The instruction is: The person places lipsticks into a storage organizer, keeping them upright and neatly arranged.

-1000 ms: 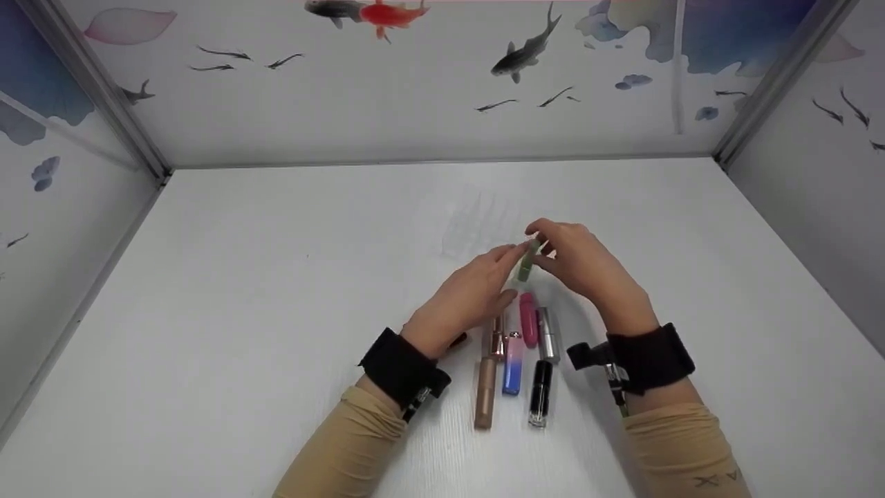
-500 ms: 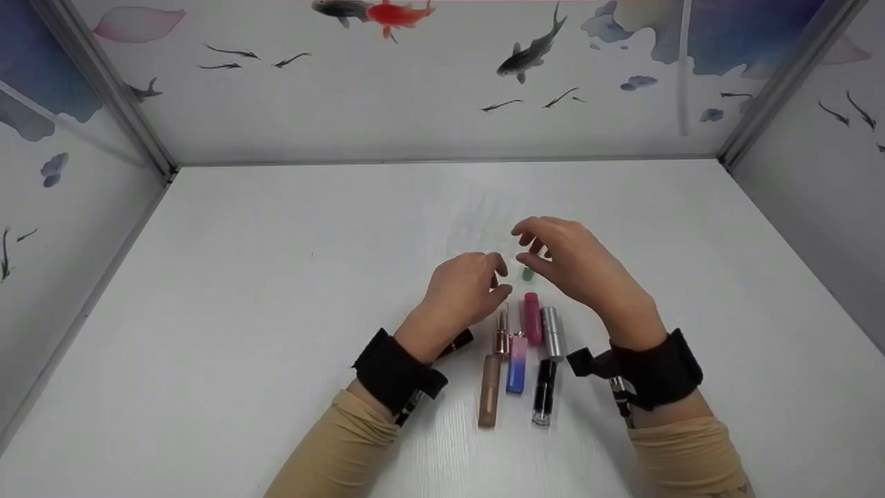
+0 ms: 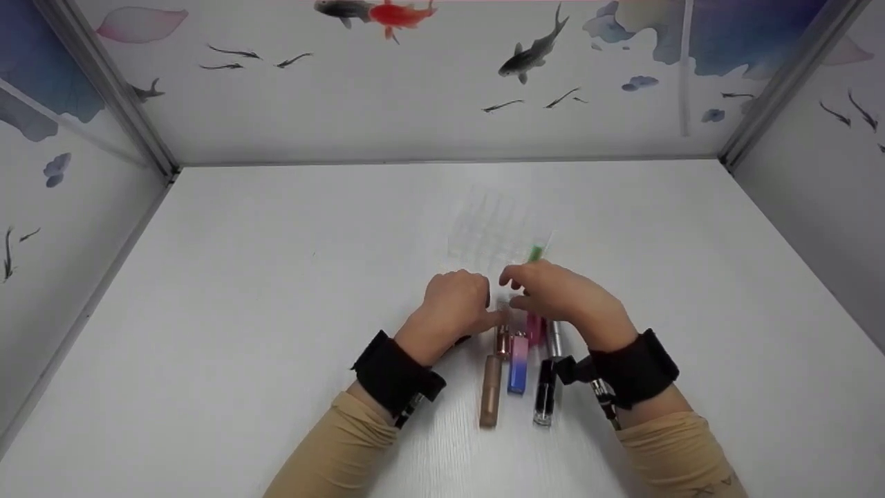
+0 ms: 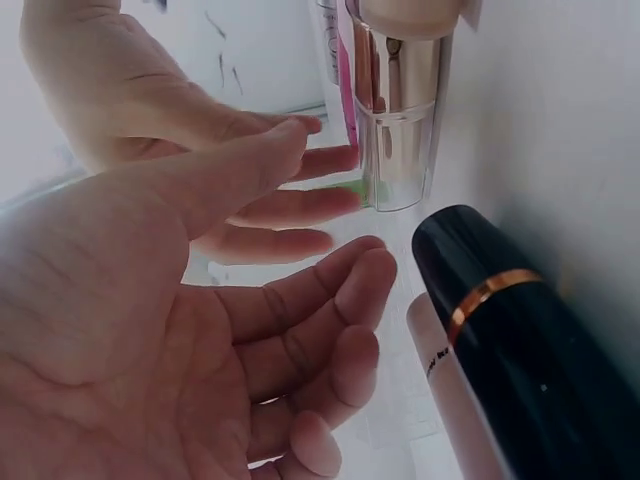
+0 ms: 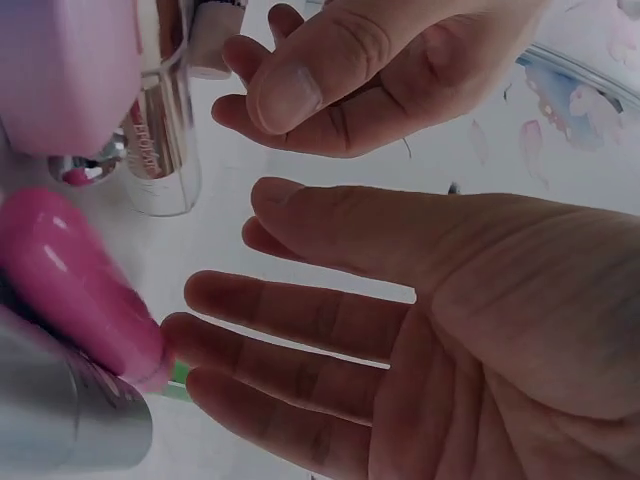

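In the head view my left hand (image 3: 449, 304) hovers left of the cosmetic tubes, fingers loosely curled around nothing. A dark tube with a copper band (image 4: 530, 350) lies close by in the left wrist view. My right hand (image 3: 563, 290), fingers relaxed, is over the far end of the group and partly covers a magenta tube (image 3: 534, 332) and a silver tube (image 3: 556, 339). Between the hands lies a clear-and-rose-gold lipstick tube (image 3: 502, 342). Beyond the right hand a green tube (image 3: 536, 253) shows at the near right of a transparent compartmented tray (image 3: 484, 221).
Nearer the person lie a pink-to-blue tube (image 3: 518, 366), a brown tube (image 3: 489, 394) and a black-capped clear bottle (image 3: 545, 394). The white tabletop (image 3: 276, 290) is enclosed by printed panels (image 3: 415, 104) at the back and sides.
One second ago the left fingers touched the green tube beside the right hand. Since then both hands have drawn back toward the person, and the green tube stays by the tray.
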`<state>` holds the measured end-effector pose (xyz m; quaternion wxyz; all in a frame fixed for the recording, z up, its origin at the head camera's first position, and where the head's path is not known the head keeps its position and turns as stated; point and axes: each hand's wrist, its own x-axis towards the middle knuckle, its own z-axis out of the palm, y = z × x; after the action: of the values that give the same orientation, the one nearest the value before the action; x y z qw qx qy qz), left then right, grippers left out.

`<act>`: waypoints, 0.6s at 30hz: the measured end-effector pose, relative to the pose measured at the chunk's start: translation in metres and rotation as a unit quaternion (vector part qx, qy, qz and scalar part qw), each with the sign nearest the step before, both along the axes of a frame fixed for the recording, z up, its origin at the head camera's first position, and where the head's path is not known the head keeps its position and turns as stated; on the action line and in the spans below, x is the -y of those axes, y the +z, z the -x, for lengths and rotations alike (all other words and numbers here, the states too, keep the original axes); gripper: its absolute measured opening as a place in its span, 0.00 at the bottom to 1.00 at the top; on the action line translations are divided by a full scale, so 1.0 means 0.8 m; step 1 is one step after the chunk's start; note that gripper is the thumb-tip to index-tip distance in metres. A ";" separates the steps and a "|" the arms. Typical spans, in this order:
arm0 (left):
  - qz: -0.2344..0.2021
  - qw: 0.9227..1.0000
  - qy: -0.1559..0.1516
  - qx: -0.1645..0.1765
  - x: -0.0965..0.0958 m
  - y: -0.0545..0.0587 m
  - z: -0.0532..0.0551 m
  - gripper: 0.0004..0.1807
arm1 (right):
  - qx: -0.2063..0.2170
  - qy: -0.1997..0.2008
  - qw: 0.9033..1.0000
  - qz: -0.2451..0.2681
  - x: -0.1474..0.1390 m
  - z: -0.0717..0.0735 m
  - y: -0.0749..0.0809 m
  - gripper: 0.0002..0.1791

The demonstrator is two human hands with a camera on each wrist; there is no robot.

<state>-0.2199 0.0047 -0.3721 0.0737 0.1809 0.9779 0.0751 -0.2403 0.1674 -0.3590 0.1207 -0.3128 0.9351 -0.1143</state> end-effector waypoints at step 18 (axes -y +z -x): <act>0.006 1.000 -0.016 0.005 -0.005 -0.005 -0.004 0.25 | 0.000 0.035 0.999 0.019 0.012 0.002 -0.014 0.09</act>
<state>-0.2168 0.0085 -0.3764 0.0806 0.1956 0.9750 0.0686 -0.2420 0.1579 -0.3704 0.1185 -0.3480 0.9212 -0.1275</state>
